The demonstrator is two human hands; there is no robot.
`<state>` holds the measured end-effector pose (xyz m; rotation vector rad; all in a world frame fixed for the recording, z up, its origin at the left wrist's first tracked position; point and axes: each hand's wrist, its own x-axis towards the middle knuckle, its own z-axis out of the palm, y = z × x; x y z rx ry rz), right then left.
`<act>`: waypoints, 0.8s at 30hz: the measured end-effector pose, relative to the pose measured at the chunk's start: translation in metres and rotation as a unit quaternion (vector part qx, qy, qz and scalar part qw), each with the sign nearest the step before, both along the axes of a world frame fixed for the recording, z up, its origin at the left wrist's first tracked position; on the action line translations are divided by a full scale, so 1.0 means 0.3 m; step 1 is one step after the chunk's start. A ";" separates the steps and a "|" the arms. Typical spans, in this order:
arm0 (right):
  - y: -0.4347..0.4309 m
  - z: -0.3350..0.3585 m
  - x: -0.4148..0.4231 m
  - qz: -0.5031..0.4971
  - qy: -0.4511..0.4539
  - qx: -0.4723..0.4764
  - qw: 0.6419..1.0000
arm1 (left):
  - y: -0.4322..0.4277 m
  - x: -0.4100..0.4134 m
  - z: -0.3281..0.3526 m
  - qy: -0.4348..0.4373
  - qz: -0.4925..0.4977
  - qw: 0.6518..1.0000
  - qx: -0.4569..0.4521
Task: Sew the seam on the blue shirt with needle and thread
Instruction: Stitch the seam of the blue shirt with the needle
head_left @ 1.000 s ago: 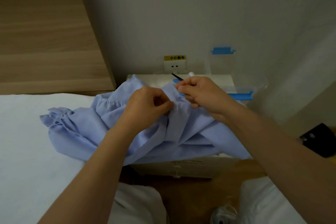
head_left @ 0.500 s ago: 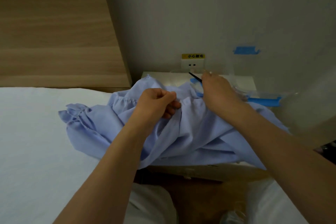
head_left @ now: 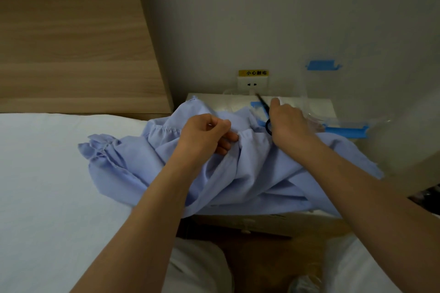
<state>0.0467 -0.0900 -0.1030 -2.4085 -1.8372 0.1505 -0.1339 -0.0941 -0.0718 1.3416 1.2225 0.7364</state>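
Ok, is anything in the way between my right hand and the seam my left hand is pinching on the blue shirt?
Nothing visible. The right hand sits by the black scissors, right of the seam that the left hand pinches; only bare blue shirt lies between.

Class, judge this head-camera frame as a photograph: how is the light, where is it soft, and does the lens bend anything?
Head view: dim, even room light, only soft shadows and no strong glare; the blue shirt and the left hand are fairly sharp, while the bottom edge is blurred; the wide lens makes the edge of the headboard lean.
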 end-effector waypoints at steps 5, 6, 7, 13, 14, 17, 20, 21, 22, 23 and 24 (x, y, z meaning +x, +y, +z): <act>0.002 0.029 0.004 0.037 0.058 0.088 0.994 | -0.001 -0.004 0.001 -0.010 -0.001 1.000 -0.009; 0.003 0.034 0.011 0.053 0.097 0.119 0.987 | -0.001 -0.003 0.001 -0.013 -0.001 1.000 -0.012; 0.001 0.039 0.018 0.065 0.142 0.146 0.977 | 0.000 -0.002 0.002 -0.015 -0.002 1.000 -0.015; -0.049 0.092 0.029 0.057 0.481 0.177 0.857 | -0.008 0.001 0.004 -0.015 -0.002 1.000 -0.027; -0.064 0.103 0.027 0.051 0.528 0.172 0.830 | -0.011 0.003 0.004 -0.014 -0.003 1.000 -0.027; -0.107 0.127 0.018 0.034 0.621 0.147 0.769 | -0.015 0.006 0.003 -0.010 -0.004 1.000 -0.021; -0.142 0.128 0.012 0.016 0.662 0.105 0.742 | -0.021 0.009 0.001 -0.012 -0.003 1.000 -0.016; -0.155 0.128 0.010 0.014 0.668 0.086 0.739 | -0.023 0.008 0.000 -0.012 -0.002 1.000 -0.014; -0.169 0.127 0.011 0.021 0.670 0.064 0.739 | -0.025 0.009 0.000 -0.013 -0.001 1.000 -0.012; -0.189 0.129 0.011 0.039 0.674 0.039 0.737 | -0.027 0.010 -0.002 -0.015 0.000 1.000 -0.008; -0.208 0.128 0.014 0.060 0.680 0.014 0.731 | -0.028 0.010 -0.004 -0.016 0.000 1.000 -0.004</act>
